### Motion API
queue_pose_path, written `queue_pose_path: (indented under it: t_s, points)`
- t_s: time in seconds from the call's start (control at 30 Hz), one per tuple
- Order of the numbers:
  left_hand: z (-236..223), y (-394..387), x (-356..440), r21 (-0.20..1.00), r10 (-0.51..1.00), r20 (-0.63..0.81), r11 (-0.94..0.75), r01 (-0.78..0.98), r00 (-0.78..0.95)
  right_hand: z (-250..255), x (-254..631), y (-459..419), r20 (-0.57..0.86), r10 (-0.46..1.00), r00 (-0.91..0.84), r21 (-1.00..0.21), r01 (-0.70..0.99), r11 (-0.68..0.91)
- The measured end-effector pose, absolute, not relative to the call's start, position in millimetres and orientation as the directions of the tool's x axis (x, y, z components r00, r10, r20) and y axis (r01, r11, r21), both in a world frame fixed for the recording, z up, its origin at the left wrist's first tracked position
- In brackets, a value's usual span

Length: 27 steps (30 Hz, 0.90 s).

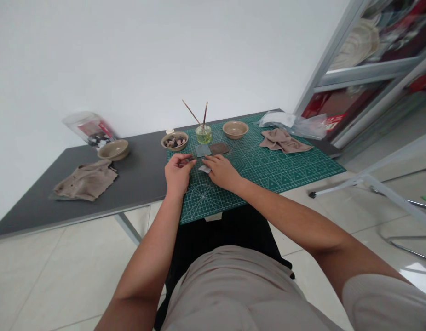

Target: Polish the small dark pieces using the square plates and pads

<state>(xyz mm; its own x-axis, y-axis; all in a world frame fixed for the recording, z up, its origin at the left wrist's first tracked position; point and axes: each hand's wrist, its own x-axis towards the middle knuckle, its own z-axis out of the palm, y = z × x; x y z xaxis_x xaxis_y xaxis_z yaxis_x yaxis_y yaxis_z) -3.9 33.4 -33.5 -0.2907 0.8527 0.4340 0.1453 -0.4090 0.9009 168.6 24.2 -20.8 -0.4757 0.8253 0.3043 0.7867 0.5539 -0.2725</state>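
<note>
Bare forearms reach forward, the left hand with thumb and fingers pinched together, the right hand palm down, fingertips just beside them.

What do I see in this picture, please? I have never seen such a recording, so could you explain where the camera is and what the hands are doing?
There is no machine here: the one picture comes from a camera worn on a person's head, looking forward and down at their bare hands.

The left hand has its fingertips close together; anything between them is too small to make out. The right hand is at a small pale piece on the green mat.

Just beyond are a grey square, a brown patch, a glass with two thin sticks, and a bowl of small chunks. Another bowl and a crumpled cloth lie to the right.
</note>
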Motion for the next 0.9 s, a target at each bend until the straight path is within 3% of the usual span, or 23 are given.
queue_pose_path:
  t_s: [0.23, 0.47, 0.57, 0.77, 0.9]
  points:
    - [-29.1, 32.8, -1.2, 0.931, 0.892, 0.333, -0.362, -0.042, -0.304, -22.2, 165.0, 20.1, 0.233, 0.779, -0.582, -0.243, 0.741, 0.626]
    - [-28.0, 32.4, -2.6, 0.942, 0.903, 0.297, -0.331, -0.062, -0.309, -17.6, 167.7, 31.6, 0.377, 0.786, -0.49, -0.272, 0.753, 0.6]
    - [-29.8, 33.7, -3.3, 0.945, 0.905, 0.287, -0.321, -0.059, -0.313, -20.3, 166.0, 29.6, 0.288, 0.82, -0.495, -0.373, 0.73, 0.572]
    - [-28.5, 29.9, -2.7, 0.962, 0.94, 0.266, -0.274, -0.009, -0.213, -7.1, 164.1, 30.2, 0.398, 0.858, -0.326, -0.703, 0.493, 0.513]
    - [-27.5, 27.2, -2.5, 0.952, 0.937, 0.305, -0.294, 0.087, -0.172, -2.9, 162.5, 34.7, 0.403, 0.865, -0.298, -0.779, 0.386, 0.495]
